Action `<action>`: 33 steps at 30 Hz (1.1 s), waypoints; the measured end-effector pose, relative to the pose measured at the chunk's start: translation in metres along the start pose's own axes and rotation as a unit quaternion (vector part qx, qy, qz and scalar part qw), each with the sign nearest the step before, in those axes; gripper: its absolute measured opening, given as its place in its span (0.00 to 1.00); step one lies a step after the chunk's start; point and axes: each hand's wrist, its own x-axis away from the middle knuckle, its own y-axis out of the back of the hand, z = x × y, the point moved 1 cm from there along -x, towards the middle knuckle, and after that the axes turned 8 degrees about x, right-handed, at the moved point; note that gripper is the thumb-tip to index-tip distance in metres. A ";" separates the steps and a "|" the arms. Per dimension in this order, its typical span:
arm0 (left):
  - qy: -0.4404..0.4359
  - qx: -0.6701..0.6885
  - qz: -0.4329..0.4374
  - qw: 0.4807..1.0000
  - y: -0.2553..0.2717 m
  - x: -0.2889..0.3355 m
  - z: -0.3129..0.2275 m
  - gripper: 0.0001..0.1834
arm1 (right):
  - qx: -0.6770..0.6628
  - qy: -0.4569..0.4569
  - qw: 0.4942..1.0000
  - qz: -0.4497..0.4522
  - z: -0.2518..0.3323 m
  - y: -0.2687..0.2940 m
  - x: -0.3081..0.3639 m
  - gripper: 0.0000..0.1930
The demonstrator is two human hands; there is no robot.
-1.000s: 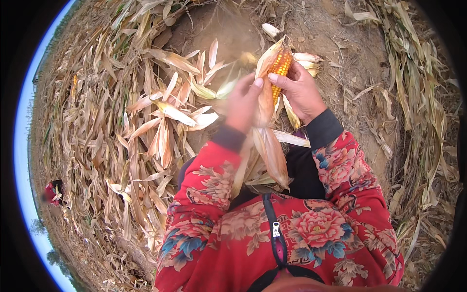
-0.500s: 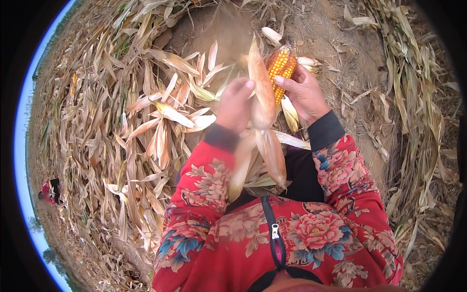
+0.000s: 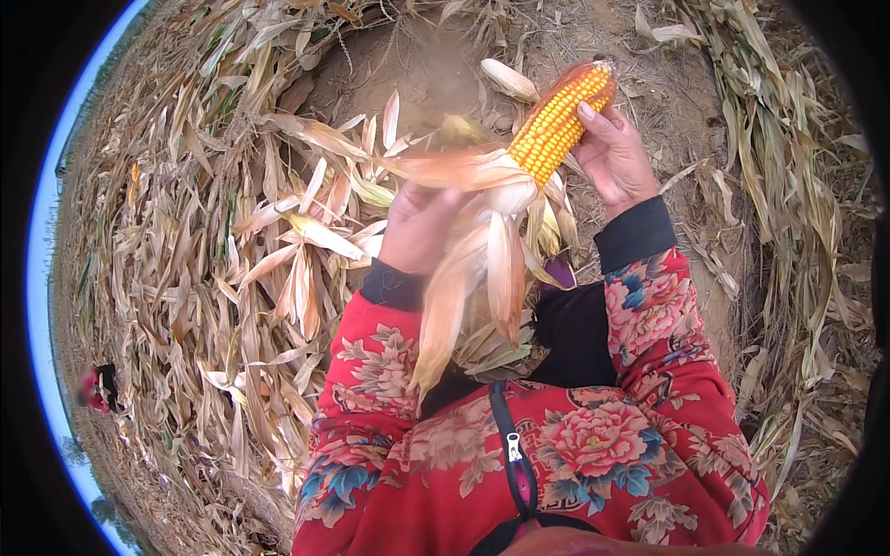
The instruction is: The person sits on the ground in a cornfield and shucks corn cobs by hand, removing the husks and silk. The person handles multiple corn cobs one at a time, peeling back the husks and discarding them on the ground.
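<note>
An ear of corn [image 3: 554,130] with bare yellow kernels tilts up to the right. Its upper half rests in my right hand [image 3: 617,159], thumb on the kernels and fingers behind. Dry husk leaves [image 3: 505,269] are peeled back from its base and hang toward my lap. One husk leaf [image 3: 454,170] stretches left over my left hand [image 3: 417,227], which is closed on it, with the fingertips partly hidden and slightly blurred.
Loose pale husks [image 3: 320,236] lie spread over the dry stalks [image 3: 185,269] on the left. A pale husked ear [image 3: 510,81] lies on bare soil beyond the corn. More stalks [image 3: 797,222] form a row at the right. A distant person [image 3: 97,387] shows at far left.
The husk leaf that stood upright against the ear is now pulled down to the left. More kernels show. My right hand has moved up and right with the ear; my left hand has moved left.
</note>
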 end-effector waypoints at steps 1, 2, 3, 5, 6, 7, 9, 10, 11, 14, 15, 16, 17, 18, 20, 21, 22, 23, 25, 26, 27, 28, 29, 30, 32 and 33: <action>-0.008 -0.014 0.036 0.999 0.000 0.000 -0.003 0.20 | -0.025 0.003 1.000 0.002 0.006 0.002 -0.001 0.19; 0.008 -0.055 0.049 0.997 -0.002 0.004 -0.006 0.23 | -0.036 0.020 0.999 -0.009 0.012 0.004 0.001 0.17; 0.041 -0.174 0.018 0.984 0.001 0.009 -0.011 0.24 | -0.035 0.024 0.999 -0.007 0.013 0.004 0.001 0.17; 0.053 -0.257 0.053 0.964 -0.001 0.002 -0.010 0.23 | -0.031 0.031 0.999 -0.006 0.015 0.006 0.002 0.17; 0.081 -0.276 0.030 0.957 -0.004 0.003 -0.010 0.23 | -0.015 0.028 0.999 -0.002 0.015 0.005 0.003 0.17; 0.103 -0.223 -0.007 0.969 0.006 0.000 -0.007 0.23 | -0.016 0.019 1.000 0.018 0.016 0.001 0.005 0.17; 0.143 -0.114 -0.084 0.980 0.028 -0.012 -0.003 0.23 | -0.019 0.000 0.998 0.062 0.017 -0.010 0.009 0.17; 0.125 -0.064 -0.099 0.985 0.017 -0.012 -0.003 0.25 | -0.031 -0.008 0.997 0.072 0.015 -0.017 0.010 0.17; 0.122 0.015 -0.055 0.991 0.022 -0.017 0.005 0.29 | -0.045 -0.016 0.995 0.084 0.011 -0.024 0.012 0.17; 0.219 0.037 0.021 0.975 -0.021 -0.011 0.020 0.39 | -0.040 -0.041 0.995 0.087 0.004 -0.030 0.014 0.17; 0.230 0.050 0.061 0.970 -0.021 -0.009 0.034 0.42 | -0.032 -0.047 0.995 0.084 0.001 -0.027 0.014 0.17; 0.263 -0.031 0.091 0.960 -0.021 -0.007 0.034 0.44 | -0.029 -0.054 0.995 0.079 -0.007 -0.028 0.012 0.18; 0.229 -0.056 0.083 0.968 -0.019 -0.006 0.043 0.42 | -0.036 -0.064 0.995 0.067 -0.012 -0.031 0.010 0.18; 0.216 -0.066 0.063 0.972 -0.027 -0.007 0.041 0.40 | -0.042 -0.075 0.995 0.051 -0.017 -0.033 0.011 0.19; 0.158 -0.154 0.028 0.975 -0.032 -0.009 0.039 0.37 | 0.008 -0.064 0.998 0.020 -0.024 -0.041 0.013 0.23; 0.113 -0.230 0.013 0.966 -0.031 -0.012 0.041 0.36 | 0.085 -0.040 0.996 0.006 -0.030 -0.043 0.015 0.26; 0.067 -0.305 -0.002 0.950 -0.030 -0.013 0.042 0.34 | 0.162 -0.015 0.987 -0.007 -0.039 -0.044 0.016 0.28; 0.046 -0.424 -0.031 0.904 -0.032 -0.009 0.042 0.34 | 0.237 0.010 0.971 -0.021 -0.048 -0.047 0.018 0.30; -0.006 -0.635 -0.078 0.768 -0.043 -0.008 0.038 0.34 | 0.288 0.058 0.953 -0.073 -0.058 -0.056 0.019 0.30; -0.019 -0.653 -0.077 0.753 -0.045 -0.008 0.040 0.34 | 0.304 0.065 0.945 -0.097 -0.063 -0.055 0.016 0.30; -0.033 -0.673 -0.081 0.735 -0.045 -0.007 0.041 0.35 | 0.318 0.070 0.938 -0.117 -0.068 -0.053 0.011 0.30; -0.047 -0.691 -0.085 0.716 -0.045 -0.006 0.042 0.35 | 0.341 0.105 0.921 -0.158 -0.070 -0.051 0.005 0.23; -0.061 -0.709 -0.088 0.697 -0.047 -0.005 0.043 0.36 | 0.288 0.103 0.939 -0.155 -0.066 -0.045 -0.003 0.20; -0.019 -0.702 -0.069 0.709 -0.048 -0.003 0.043 0.36 | 0.235 0.098 0.955 -0.153 -0.059 -0.041 -0.008 0.17; 0.049 -0.650 -0.031 0.758 -0.048 0.001 0.041 0.37 | 0.153 0.081 0.973 -0.150 -0.047 -0.038 -0.009 0.07; 0.078 -0.605 -0.016 0.792 -0.046 0.003 0.039 0.38 | 0.136 0.061 0.979 -0.136 -0.046 -0.036 -0.008 0.07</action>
